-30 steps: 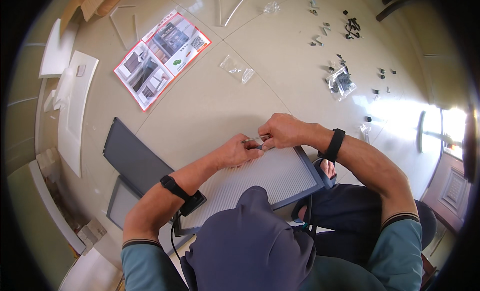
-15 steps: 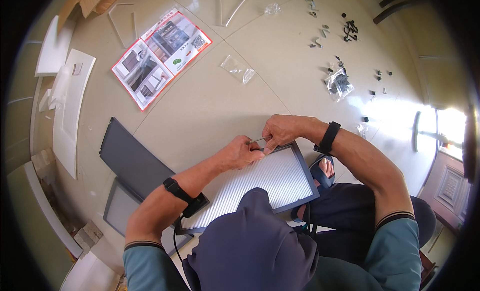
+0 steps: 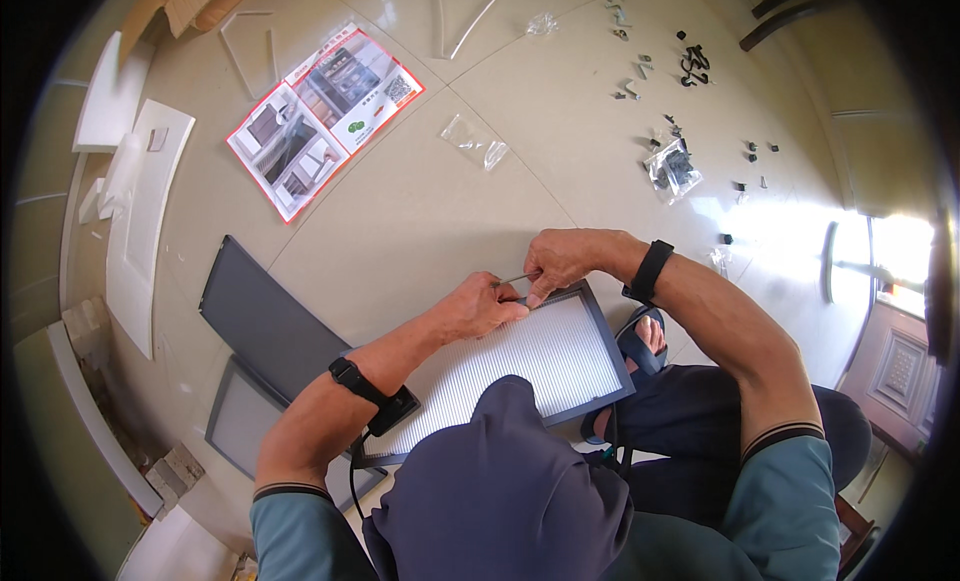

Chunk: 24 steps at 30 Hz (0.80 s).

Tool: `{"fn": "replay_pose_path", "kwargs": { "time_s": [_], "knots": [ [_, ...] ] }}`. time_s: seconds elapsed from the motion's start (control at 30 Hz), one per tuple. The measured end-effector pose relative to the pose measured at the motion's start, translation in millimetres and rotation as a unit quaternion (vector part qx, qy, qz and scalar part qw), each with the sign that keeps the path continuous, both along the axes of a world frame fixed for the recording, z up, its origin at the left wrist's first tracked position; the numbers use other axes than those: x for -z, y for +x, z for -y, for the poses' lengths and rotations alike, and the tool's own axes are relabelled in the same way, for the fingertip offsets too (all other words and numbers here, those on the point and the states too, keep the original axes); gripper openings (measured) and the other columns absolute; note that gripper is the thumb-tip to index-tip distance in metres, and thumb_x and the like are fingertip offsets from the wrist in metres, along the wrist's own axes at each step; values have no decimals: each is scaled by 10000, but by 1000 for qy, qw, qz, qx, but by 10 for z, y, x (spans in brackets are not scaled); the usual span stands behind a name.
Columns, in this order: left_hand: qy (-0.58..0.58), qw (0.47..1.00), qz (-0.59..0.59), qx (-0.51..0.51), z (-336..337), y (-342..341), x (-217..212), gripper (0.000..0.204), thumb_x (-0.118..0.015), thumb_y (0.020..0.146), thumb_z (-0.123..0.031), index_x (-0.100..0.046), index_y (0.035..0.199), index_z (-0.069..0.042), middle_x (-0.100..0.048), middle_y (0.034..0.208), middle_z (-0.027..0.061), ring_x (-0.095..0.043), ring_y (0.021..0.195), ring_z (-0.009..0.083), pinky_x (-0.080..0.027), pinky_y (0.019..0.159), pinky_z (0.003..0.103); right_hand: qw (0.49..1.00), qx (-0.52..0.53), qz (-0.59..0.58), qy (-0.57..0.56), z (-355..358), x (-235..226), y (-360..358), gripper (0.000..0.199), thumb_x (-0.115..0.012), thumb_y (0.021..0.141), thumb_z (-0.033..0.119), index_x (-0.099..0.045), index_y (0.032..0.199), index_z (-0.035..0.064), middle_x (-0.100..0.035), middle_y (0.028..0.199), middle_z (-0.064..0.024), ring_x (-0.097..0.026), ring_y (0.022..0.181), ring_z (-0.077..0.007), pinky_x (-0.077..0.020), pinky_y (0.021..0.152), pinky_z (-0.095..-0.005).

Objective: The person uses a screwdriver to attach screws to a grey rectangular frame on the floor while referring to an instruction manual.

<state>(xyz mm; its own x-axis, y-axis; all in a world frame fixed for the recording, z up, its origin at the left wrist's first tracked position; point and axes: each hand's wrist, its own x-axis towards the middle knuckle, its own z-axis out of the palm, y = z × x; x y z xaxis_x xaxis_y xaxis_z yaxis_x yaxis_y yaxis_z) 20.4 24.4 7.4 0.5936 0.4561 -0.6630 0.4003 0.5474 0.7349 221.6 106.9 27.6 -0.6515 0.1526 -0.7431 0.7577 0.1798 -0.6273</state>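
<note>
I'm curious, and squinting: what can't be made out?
Head view:
What the left hand grips: hidden by its fingers.
Right end of the thin rod: covered by the right hand.
Near side of the ribbed panel: partly behind the dark cap.
Cardboard: cut off at the top edge.
Bagged dark parts: too small to identify.

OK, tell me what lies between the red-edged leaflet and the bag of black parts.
In the head view, a crumpled transparent bag lies on the floor between the leaflet and the parts bag.
</note>
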Motion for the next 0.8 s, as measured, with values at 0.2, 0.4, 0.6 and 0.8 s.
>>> {"fn": "replay_pose_path", "kwargs": {
  "time_s": [0.2,0.4,0.6,0.8],
  "knots": [
    [-2,1000,4,-9,4,11,-25,382,-769,843,-250,-668,1046,58,-646,807,47,-545,652,109,-442,570,272,1000,8,-18,1,25,-32,13,407,-804,760,376,-655,700,2,-566,563,-87,-542,547,-212,-429,526,-374],
    [19,1000,-8,-12,62,17,62,362,-758,848,-253,-671,1014,56,-617,754,41,-525,607,107,-418,516,279,1000,6,-22,-3,36,10,3,370,-781,785,358,-672,715,12,-603,592,-86,-591,577,-215,-457,541,-368],
    [25,1000,-12,-14,-20,39,-98,306,-714,879,-268,-686,892,36,-571,663,32,-489,521,104,-385,461,292,993,42,-61,97,103,-171,178,362,-767,772,357,-684,764,5,-637,640,-133,-622,624,-298,-493,602,-391],
    [1,999,-23,-35,7,12,-127,289,-676,911,-253,-678,805,16,-522,592,17,-459,466,97,-358,423,293,990,120,-16,77,226,-809,617,371,-649,819,210,-647,1116,-14,-687,910,-202,-653,826,-356,-514,747,-414]
  ]
}}
